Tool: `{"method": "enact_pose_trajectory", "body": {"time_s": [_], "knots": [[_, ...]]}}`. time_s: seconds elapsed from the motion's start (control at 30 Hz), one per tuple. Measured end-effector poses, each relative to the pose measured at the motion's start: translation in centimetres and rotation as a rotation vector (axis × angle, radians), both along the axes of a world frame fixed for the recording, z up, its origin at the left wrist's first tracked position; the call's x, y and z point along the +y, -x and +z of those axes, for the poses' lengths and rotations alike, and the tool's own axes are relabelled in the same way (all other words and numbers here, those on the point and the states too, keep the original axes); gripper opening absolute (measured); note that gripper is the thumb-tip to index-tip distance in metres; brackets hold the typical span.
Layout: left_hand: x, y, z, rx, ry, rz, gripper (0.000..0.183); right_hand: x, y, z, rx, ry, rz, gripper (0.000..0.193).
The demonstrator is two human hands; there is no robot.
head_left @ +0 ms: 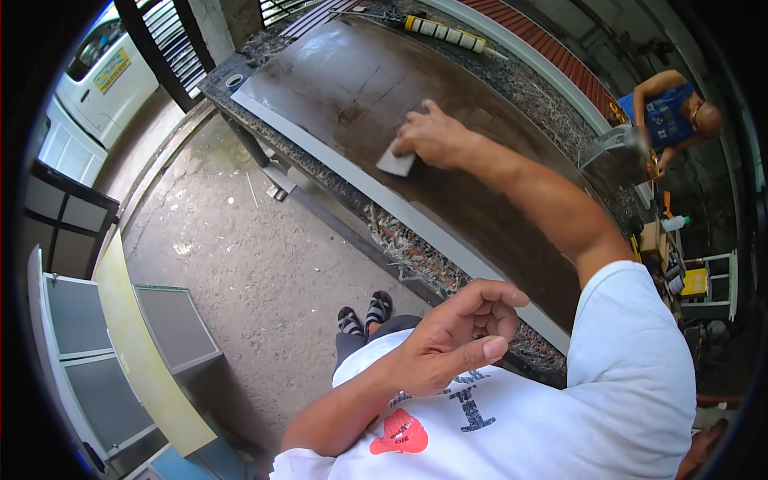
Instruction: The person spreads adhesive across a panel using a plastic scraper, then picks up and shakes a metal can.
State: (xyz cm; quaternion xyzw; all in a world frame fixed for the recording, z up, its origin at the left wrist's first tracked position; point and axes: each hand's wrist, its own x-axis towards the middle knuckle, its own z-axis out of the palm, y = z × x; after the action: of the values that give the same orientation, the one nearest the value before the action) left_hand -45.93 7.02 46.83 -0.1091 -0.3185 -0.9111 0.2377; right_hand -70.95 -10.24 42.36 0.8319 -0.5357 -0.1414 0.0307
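Observation:
My right hand reaches across the work table and is closed on a flat white spreader-like piece, whose lower edge rests on a long dark brown panel. The panel's surface looks glossy and smeared, with darker streaks at its far left part. A white strip runs along the panel's near edge. My left hand hovers in front of my white shirt, near the table's near edge. Its fingers are loosely curled, the thumb stands apart, and nothing shows in it.
On the table's far side lie a cartridge tube and, at its left corner, a roll of tape. Another person works at the right. Framed panels stand at the lower left. A white vehicle is beyond the gate.

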Motion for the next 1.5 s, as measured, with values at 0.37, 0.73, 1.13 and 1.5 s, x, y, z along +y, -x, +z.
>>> {"method": "enact_pose_trajectory", "body": {"time_s": [0.37,0.73,1.13,1.5], "knots": [[-1.9,2.5,6.8,0.198,-0.116,-0.071,0.053,17.7,6.3,4.4,0.037,-0.12,-0.179,0.018],[-8.4,-1.3,6.7,0.301,-0.242,-0.214,0.057,4.0,1.2,9.3,-0.241,0.253,-0.335,0.049],[-24.0,-3.1,3.3,0.147,-0.017,-0.087,0.07,-15.0,-5.3,-0.9,-0.125,0.186,-0.254,0.025],[-63.5,-5.4,-10.8,-1.02,0.905,0.784,0.049,2.2,-1.2,2.5,-0.067,0.132,-0.461,0.022]]}}
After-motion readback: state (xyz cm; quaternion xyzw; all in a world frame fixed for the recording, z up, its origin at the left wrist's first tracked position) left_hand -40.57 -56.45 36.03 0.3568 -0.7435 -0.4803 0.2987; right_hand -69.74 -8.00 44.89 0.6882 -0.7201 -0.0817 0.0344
